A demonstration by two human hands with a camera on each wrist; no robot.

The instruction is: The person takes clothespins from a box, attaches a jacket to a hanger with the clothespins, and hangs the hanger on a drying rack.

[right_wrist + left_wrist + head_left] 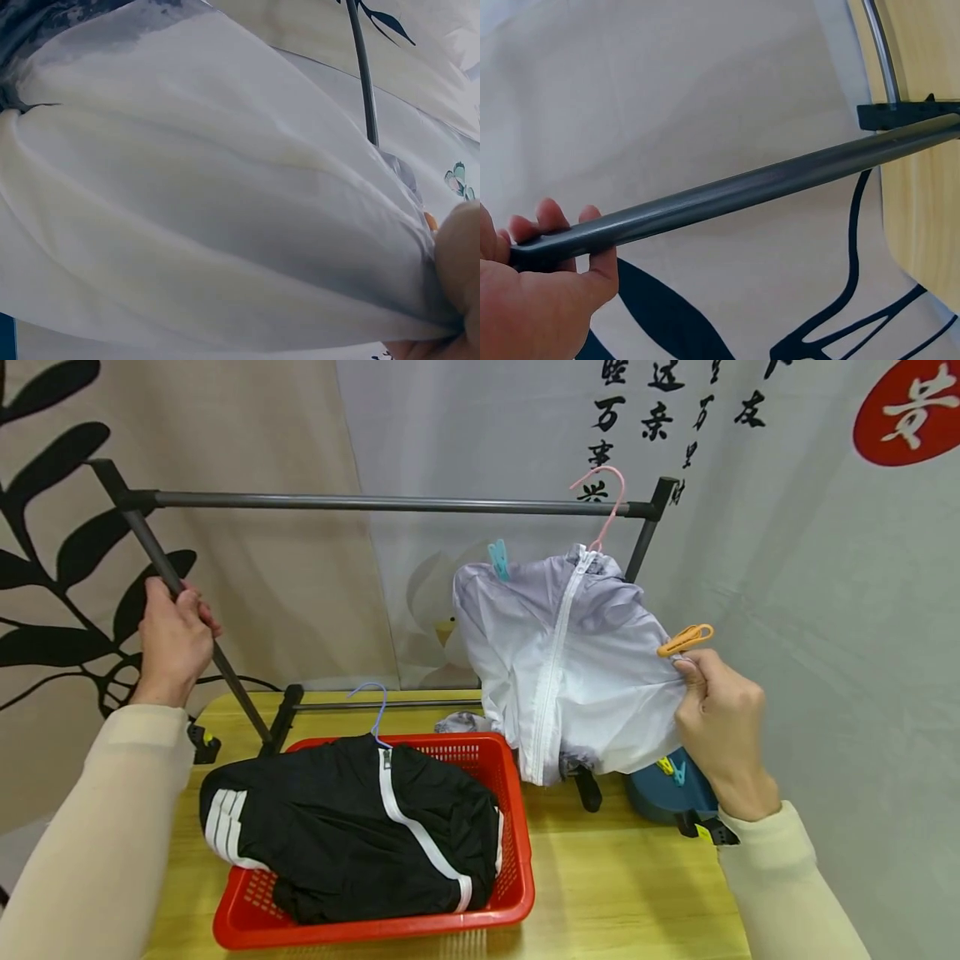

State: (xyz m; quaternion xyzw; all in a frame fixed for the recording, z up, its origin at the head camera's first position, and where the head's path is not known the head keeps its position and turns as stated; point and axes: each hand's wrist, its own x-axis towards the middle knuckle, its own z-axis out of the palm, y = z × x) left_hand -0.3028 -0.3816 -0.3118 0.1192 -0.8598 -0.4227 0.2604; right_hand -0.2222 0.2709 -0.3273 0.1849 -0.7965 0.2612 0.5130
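My left hand point(174, 639) grips the slanting left post point(742, 184) of a dark grey clothes rack, fingers wrapped round the tube. On the right, my right hand point(723, 722) pinches the side of a white and pale grey zip jacket point(600, 668), pulling the fabric outward. An orange clothespin point(684, 640) sits just above those fingers, and a light blue clothespin point(498, 560) is on the jacket's other shoulder. The jacket is on a pink hanger point(617, 497), whose hook rises past the top rail point(375, 503); I cannot tell if it hangs on it. White cloth fills the right wrist view.
A red basket point(517, 893) on the wooden table point(615, 885) holds a black jacket point(337, 835) with white stripes, on a lilac hanger point(381, 714). Behind the white jacket stands a blue container point(660, 797) with clothespins. A printed curtain point(825, 610) hangs behind the rack.
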